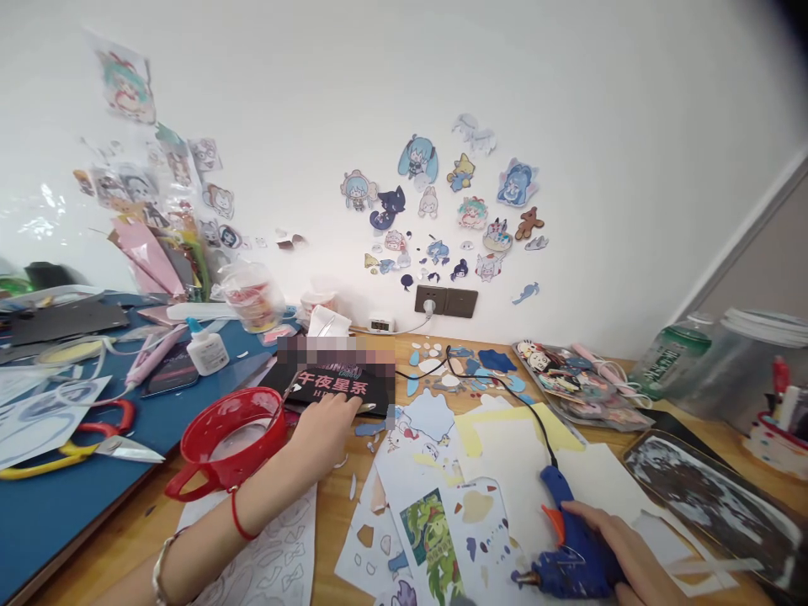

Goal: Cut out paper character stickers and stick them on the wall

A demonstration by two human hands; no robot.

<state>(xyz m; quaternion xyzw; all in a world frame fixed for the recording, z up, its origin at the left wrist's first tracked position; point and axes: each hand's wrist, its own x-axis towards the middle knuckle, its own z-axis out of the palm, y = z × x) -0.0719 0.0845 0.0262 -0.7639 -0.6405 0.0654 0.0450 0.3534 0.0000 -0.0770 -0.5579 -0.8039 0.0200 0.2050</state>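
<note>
My left hand [328, 425] reaches palm down over a black printed packet [332, 383] with pink lettering, partly blurred. Its fingers look spread on or just above the packet; their tips are partly hidden. Beside my left forearm stands a red mug [235, 433] with something whitish inside. At the lower right, my right hand [622, 551] is closed around a blue hot glue gun [577, 551] with an orange trigger. The gun's nozzle points left over white paper sheets [536, 480], and its black cord runs back across the table.
On the blue mat [151, 429] at left lie scissors [94, 450], a white glue bottle [206, 349] and a phone. Paper cutouts [442, 370] cover the middle. A stained tray [713, 505], plastic bottle [678, 353] and pen cup [779, 446] stand right. Behind is a wall with stickers.
</note>
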